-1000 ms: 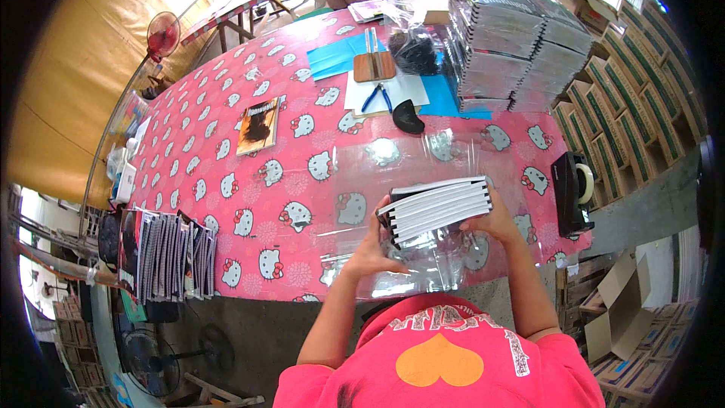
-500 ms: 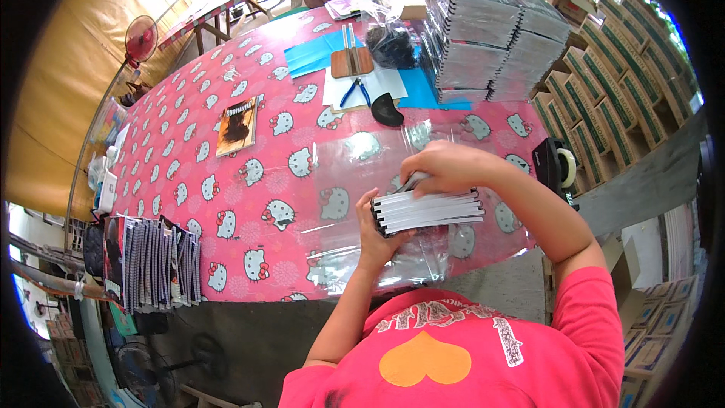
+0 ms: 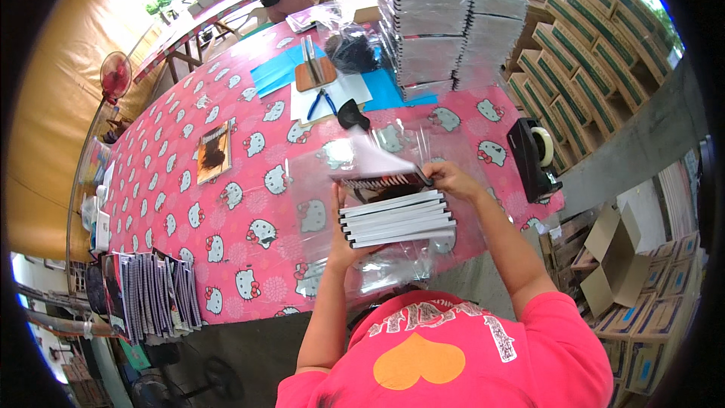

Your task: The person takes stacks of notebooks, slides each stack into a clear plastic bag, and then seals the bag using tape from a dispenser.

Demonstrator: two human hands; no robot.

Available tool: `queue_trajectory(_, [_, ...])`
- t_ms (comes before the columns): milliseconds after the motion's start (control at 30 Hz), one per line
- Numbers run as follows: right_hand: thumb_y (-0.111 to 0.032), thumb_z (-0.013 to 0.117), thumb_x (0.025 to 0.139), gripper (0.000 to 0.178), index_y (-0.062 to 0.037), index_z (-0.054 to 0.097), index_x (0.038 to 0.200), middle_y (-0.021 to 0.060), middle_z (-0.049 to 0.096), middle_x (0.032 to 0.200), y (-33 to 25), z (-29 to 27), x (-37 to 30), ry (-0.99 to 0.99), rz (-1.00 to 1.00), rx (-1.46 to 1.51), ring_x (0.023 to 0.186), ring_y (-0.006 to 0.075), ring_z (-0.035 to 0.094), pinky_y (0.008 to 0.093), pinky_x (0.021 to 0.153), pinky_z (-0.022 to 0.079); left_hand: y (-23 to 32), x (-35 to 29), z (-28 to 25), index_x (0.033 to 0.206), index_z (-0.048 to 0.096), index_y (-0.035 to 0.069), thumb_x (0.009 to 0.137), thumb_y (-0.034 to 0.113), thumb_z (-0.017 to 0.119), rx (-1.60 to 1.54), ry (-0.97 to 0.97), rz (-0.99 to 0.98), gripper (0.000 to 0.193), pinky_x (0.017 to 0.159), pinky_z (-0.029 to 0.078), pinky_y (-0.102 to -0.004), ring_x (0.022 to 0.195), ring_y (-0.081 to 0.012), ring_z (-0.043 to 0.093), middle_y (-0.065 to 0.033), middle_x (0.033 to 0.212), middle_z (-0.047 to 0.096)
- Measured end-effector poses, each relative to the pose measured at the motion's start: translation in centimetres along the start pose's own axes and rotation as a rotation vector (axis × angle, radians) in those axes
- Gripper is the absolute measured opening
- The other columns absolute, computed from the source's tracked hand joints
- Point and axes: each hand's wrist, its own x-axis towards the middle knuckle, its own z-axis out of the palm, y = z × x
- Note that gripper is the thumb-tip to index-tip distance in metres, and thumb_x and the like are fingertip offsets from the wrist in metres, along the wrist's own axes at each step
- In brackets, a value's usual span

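Note:
Between my hands stands a stack of spiral-bound books (image 3: 396,219), their white page edges toward me and black bindings at the left. My left hand (image 3: 343,248) wraps around the stack's left side. With its fingers closed, my right hand (image 3: 453,180) grips the right corner of a spiral-bound book (image 3: 381,185) at the stack's far side. That book is tilted, and a pale blurred sheet or cover rises from it. Under the stack, clear plastic sheeting (image 3: 311,181) lies on the pink patterned tablecloth (image 3: 245,245).
A black tape dispenser (image 3: 523,162) sits at the right edge. Beyond are tall stacks of plastic-wrapped books (image 3: 427,30), blue-handled pliers (image 3: 321,104), a wooden block (image 3: 314,74) and a black curved piece (image 3: 351,115). Leftward are a single book (image 3: 214,153) and a row of spiral-bound books (image 3: 151,295).
My right hand has moved from above the stack to its far right corner. A book there is now tilted with a sheet lifted. The whole view has shifted slightly.

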Motion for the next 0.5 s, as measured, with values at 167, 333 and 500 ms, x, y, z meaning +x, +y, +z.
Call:
queue_trajectory(167, [0.002,0.055,0.079,0.012,-0.0034,0.058,0.089,0.0052,0.059,0.098,1.8,3.4,0.7,-0.011,-0.101,0.226,0.096,0.0137,0.054,0.0267,0.084,0.043,-0.5,0.5,-0.7,0.130,0.039,0.004,0.041,0.028,0.088,-0.007,-0.010,-0.091,0.104,0.096,0.039,-0.0374,0.110,-0.0229,0.049,-0.0118,0.120,0.049])
queue_trajectory(333, [-0.018,0.079,0.061,0.085,-0.0060,0.032,0.131,0.0105,0.041,0.130,-6.1,4.3,-3.2,-0.019,-0.111,-0.095,0.120,0.0221,0.040,0.0330,0.100,0.033,-2.9,0.4,-0.7,0.115,0.044,0.004,0.046,0.012,0.083,-0.275,0.134,-0.413,0.080,0.085,0.046,-0.0316,0.094,-0.0190,0.059,-0.0067,0.100,0.059])
queue_trajectory(500, [-0.022,0.088,0.051,0.113,-0.0086,0.017,0.137,0.0110,0.038,0.129,-4.3,9.3,-1.8,0.392,-0.138,-0.283,0.121,0.0213,0.036,0.0345,0.101,0.031,-2.0,1.7,-0.4,0.111,0.048,0.004,0.051,0.007,0.082,-0.337,0.107,-0.414,0.069,0.076,0.050,-0.0295,0.088,-0.0169,0.060,-0.0089,0.100,0.060])
